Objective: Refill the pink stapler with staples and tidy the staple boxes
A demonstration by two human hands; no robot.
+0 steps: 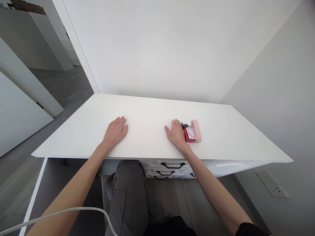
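My left hand (115, 132) lies palm down on the left part of the white tabletop (147, 131), fingers stretched out and holding nothing. Flat on the same surface to the right rests my right hand (175, 133), its thumb spread away from the fingers. Just beside its outer edge is a small red and white box (190, 134). A pink case (196, 130) lies against the right side of that box. Behind the box, close to my right fingers, sits a small dark object (184, 125), partly hidden, whose kind I cannot make out.
Drawers with black handles (173, 166) are under the front edge, and an open compartment (64, 183) is at the left. A white cable (73, 208) crosses over my left forearm. White walls stand behind and at right, with a socket plate (272, 184) low down.
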